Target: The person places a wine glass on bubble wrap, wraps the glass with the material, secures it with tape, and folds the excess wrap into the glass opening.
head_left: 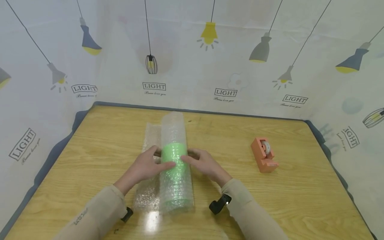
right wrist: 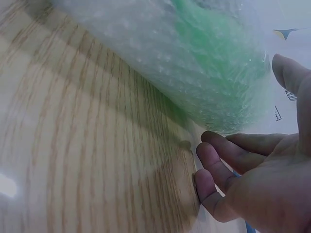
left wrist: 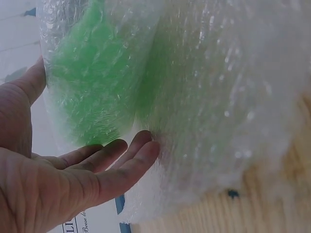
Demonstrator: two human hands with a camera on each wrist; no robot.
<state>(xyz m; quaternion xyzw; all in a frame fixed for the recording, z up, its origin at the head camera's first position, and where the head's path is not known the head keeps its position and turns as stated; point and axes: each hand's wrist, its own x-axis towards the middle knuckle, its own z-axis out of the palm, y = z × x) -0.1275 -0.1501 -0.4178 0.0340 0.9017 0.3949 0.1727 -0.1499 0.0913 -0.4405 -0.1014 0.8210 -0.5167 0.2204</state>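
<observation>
A green cylinder-like object (head_left: 174, 154) shows through a clear bubble wrap roll (head_left: 173, 128), which lies lengthwise on the table. My left hand (head_left: 147, 164) grips the roll's left side, thumb over the top and fingers low along the side. From the right, my right hand (head_left: 205, 162) holds it with the thumb on top and bent fingers at its lower side. A flat flap of bubble wrap (head_left: 147, 195) extends left from under the roll, beneath the left hand. In the right wrist view, the fingertips (right wrist: 208, 182) are close to the tabletop beside the wrap.
An orange tape dispenser (head_left: 264, 155) with a tape roll stands on the wooden table (head_left: 300, 193) to the right. A white curtain (head_left: 186, 66) printed with lamps surrounds the table's back and sides. Black wrist devices (head_left: 220, 204) sit at both sleeves.
</observation>
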